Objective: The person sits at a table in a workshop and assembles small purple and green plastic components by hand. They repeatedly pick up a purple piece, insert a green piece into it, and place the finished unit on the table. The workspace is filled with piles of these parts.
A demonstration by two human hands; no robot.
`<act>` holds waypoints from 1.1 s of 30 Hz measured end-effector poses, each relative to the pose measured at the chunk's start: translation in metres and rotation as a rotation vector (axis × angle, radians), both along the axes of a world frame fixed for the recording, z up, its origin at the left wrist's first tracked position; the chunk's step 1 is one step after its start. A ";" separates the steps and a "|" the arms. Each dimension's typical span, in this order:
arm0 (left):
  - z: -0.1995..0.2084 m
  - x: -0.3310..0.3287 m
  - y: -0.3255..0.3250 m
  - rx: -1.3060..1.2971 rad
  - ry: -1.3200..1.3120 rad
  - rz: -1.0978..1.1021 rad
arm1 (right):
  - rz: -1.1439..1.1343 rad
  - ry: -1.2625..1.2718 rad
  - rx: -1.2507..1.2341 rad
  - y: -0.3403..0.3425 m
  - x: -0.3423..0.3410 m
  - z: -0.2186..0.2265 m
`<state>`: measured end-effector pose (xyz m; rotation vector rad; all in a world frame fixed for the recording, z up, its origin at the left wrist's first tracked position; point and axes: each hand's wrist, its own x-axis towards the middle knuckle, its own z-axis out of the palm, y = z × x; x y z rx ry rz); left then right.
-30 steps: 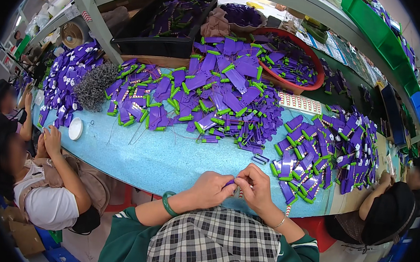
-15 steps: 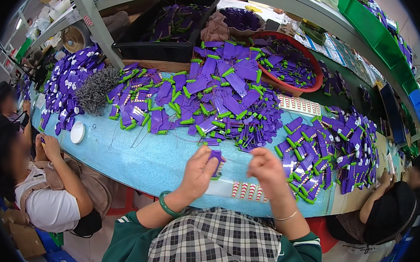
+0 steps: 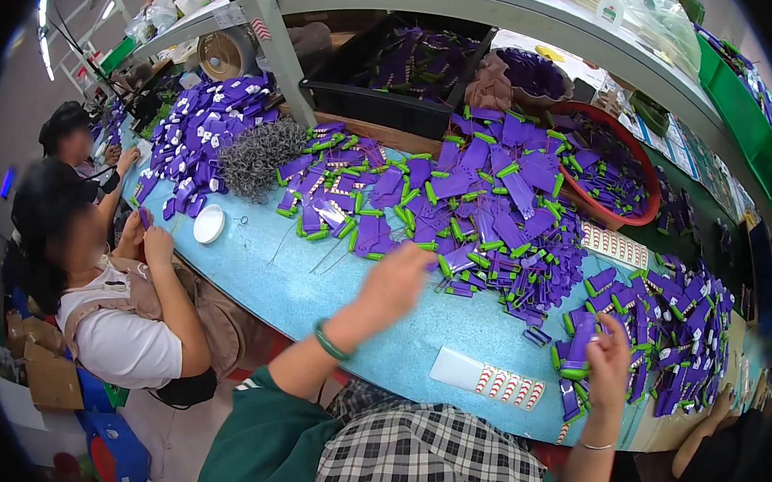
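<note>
1. So the sticker sheet (image 3: 488, 380) is lying flat on the blue surface (image 3: 452, 326), right in front of the person, probably because both hands are reaching it easily there.
2. The right hand (image 3: 609, 360) is hovering right of the sheet, fingers curling by a purple-and-green piece (image 3: 580, 340) at the near edge of the right pile (image 3: 667, 323). That grip's looking narrow, but I can't tell if it's pinching the piece or just letting go.
3. The left hand (image 3: 392, 286) is blurring beyond the sheet and to its left, at the near edge of the middle pile (image 3: 519, 192). Can't tell what that grip's doing, sorry. My guess is the piles are sitting on different sides of the sheet so each hand is getting its own.
4. Half a second ago the left hand was holding a piece near the sheet; now the hands are spreading apart and the whole sheet is showing.
</note>
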<state>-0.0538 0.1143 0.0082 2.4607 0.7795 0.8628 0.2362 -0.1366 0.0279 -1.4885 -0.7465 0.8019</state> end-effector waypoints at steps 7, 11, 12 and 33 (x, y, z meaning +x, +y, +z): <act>0.001 -0.063 0.088 0.606 0.574 0.117 | -0.313 -1.327 -0.245 -0.013 0.019 0.032; -0.005 -0.061 0.106 0.574 0.556 -0.053 | 0.007 -1.033 -0.078 0.005 -0.042 0.016; -0.003 -0.067 0.105 0.545 0.575 -0.067 | 0.161 -1.005 -0.100 0.012 -0.058 0.017; -0.042 0.018 -0.117 -1.485 -0.357 -0.386 | 0.308 -1.025 -0.151 0.026 -0.114 -0.033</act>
